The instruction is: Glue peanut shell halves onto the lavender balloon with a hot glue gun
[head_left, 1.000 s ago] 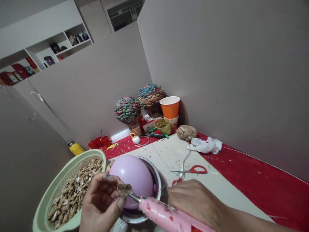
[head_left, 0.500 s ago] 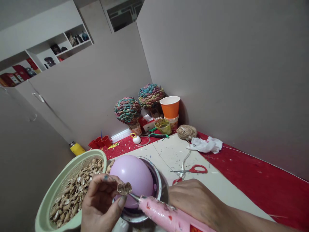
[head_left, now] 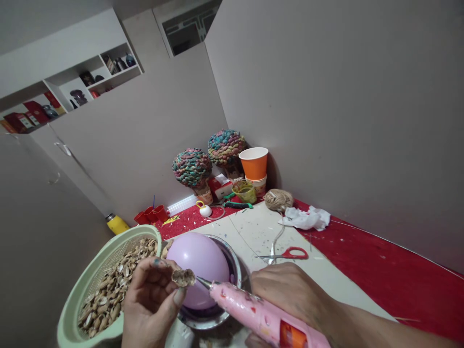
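Between the thumb and fingers of my left hand (head_left: 154, 299) is half a peanut shell (head_left: 183, 278), its hollow side facing me. My right hand (head_left: 290, 295) is wrapped round a pink hot glue gun (head_left: 250, 309), whose metal nozzle points left, just short of the shell's right end. Behind both hands a lilac balloon (head_left: 199, 263) rests in a round metal bowl (head_left: 237, 270). At my left a pale green basket (head_left: 67, 314) holds many peanut shells (head_left: 108, 290).
Red-handled scissors (head_left: 295, 253) lie on the pale board (head_left: 246, 227) beyond my right hand. Farther back are a twine ball (head_left: 278, 199), crumpled white tissue (head_left: 308, 218), an orange paper cup (head_left: 253, 164) and two shell-covered balls on cups (head_left: 192, 166). A yellow bottle (head_left: 116, 224) stands left.
The shell has shifted slightly left and up in my left hand, and a small gap now shows between it and the glue gun's nozzle. The camera view has tilted slightly.
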Motion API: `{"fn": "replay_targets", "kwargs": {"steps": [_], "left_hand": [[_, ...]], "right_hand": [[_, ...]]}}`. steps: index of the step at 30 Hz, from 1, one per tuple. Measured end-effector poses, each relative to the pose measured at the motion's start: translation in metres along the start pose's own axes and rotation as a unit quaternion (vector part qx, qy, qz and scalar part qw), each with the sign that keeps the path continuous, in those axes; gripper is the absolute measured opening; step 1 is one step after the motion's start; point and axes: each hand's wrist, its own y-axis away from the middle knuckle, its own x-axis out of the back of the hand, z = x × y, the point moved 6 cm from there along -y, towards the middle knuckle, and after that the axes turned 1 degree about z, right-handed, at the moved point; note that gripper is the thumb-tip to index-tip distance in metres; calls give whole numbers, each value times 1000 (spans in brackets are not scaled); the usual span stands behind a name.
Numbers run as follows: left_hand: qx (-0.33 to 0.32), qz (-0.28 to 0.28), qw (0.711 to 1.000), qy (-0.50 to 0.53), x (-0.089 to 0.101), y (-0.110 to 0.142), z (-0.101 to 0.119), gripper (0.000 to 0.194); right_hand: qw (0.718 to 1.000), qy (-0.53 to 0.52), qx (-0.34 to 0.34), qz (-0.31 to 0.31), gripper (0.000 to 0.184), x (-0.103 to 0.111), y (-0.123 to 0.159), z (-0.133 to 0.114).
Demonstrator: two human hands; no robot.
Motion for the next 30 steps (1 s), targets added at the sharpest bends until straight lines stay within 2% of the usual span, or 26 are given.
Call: {"fn": "replay_targets", "kwargs": {"steps": [5, 9, 11, 16, 19, 25, 30], "left_hand": [[29, 50, 998, 24, -3, 2, -4, 34], [29, 26, 999, 15, -4, 0, -8, 33], [32, 15, 999, 13, -5, 0, -9, 34], [42, 68, 996, 27, -10, 7, -4, 37], [43, 73, 996, 20, -12, 8, -2, 38], [13, 46, 999, -8, -8, 6, -5, 33], [-13, 50, 999, -18, -2, 6, -6, 31]], "right_hand": [[1000, -16, -3, 9, 28, 2, 1, 0], [997, -59, 0, 43, 25, -3, 7, 3], [997, -66, -4, 37, 25, -8, 10, 4], [998, -56, -8, 28, 32, -13, 13, 6], [999, -45, -2, 26, 33, -12, 12, 5], [999, -50, -3, 19, 29, -7, 12, 3], [997, -75, -4, 28, 32, -10, 15, 6]]}}
